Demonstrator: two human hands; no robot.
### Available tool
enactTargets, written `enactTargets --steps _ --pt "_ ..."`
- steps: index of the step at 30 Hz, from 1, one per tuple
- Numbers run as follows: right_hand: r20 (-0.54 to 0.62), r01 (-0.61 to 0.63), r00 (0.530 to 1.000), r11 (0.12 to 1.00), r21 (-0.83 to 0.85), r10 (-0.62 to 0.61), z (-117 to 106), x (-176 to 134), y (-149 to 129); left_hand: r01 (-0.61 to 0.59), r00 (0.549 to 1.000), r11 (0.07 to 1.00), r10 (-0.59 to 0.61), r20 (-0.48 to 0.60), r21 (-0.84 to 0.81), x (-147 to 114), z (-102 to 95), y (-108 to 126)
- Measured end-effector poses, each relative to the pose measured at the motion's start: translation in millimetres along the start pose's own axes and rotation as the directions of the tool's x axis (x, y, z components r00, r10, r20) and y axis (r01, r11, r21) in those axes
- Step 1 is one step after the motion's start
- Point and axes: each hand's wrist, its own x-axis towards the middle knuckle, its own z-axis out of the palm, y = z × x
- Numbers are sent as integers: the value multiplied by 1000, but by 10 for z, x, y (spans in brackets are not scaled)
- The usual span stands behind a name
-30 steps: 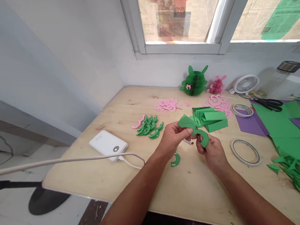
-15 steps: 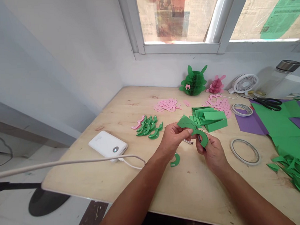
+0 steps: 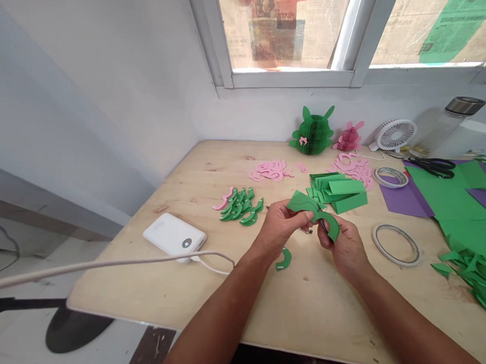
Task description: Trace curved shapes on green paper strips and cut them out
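Between both bare forearms (image 3: 222,311), the pale wooden worktop (image 3: 309,313) offers passage; ahead, the curved green paper piece (image 3: 332,223) blocks it, leftward a looping whitish cable (image 3: 150,259), rightward a flat white tape ring (image 3: 385,254).

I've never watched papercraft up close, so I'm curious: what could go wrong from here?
If the dark thing, mostly hidden at the right hand, is a blade, a slip might nick the left hand. The green paper, pinched in the left hand, might crease or tear if pulled. The power bank might shift if the nearby left forearm snags its white cable.
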Motion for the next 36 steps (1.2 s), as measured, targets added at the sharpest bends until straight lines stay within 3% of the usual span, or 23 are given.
enactTargets --steps 17,29,36 --pt "0 30 1000 999 -31 -30 -20 -12 14 -69 995 997 67 -77 -31 21 -51 10" --pt "3 46 999 999 -21 -46 -47 8 60 84 994 966 -98 -47 -245 20 5 -23" --pt "11 42 999 999 2 -42 -41 17 47 101 995 969 -101 11 -226 19 -21 -33"
